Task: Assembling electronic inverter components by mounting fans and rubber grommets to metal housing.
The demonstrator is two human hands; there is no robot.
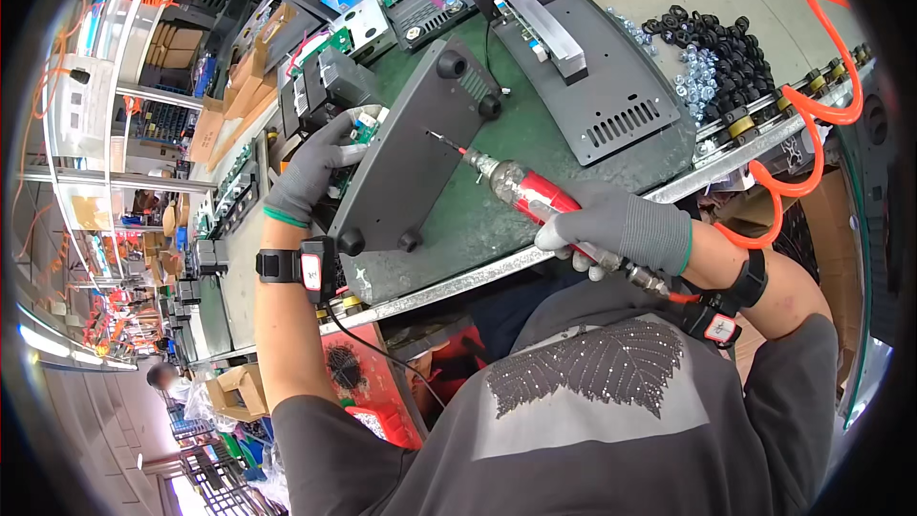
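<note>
My left hand (313,164), in a grey glove, grips the far side of a dark grey metal chassis (406,158), its fingers beside a green circuit board (364,128). The chassis is tilted up on edge, and its flat base with black round feet (451,64) faces my right side. A red and silver air screwdriver (543,193) lies in my gloved right hand (621,226), the fingers wrapped round its body. Its thin bit points at the middle of the base, near a small hole. Whether the tip touches the metal, I cannot tell.
Another grey chassis panel (611,76) with vent slots lies on the green mat (478,201) at the right. Piles of black feet (731,57) and silvery screws (695,83) sit beyond it. A coiled orange air hose (812,124) hangs at far right. Several partly built units stand at far left.
</note>
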